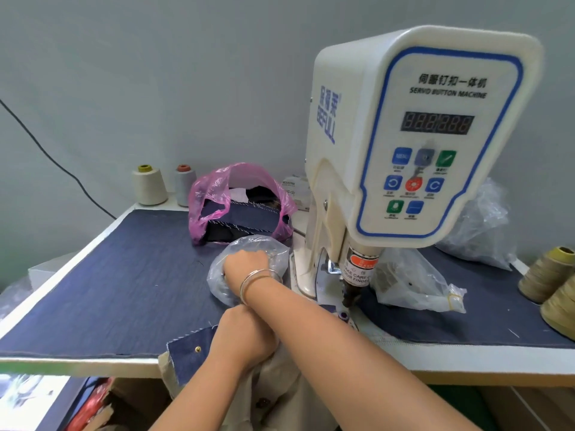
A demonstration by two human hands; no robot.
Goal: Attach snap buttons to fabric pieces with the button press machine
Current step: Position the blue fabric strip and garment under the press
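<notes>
While my right hand [245, 262] digs, fingers curled, into the clear plastic bag of snaps [249, 269], my left hand [245, 334] bunches the blue denim piece [189, 356] at the table edge; one brass snap [198, 349] is set; more remain, I judge, beneath the white button press machine [404, 135].

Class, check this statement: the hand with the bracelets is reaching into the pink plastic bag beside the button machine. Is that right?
Not quite. In the head view, the right hand, the one with the bracelets, is in the clear plastic bag, not the pink bag, which sits further back. The button machine does stand beside it.
</notes>
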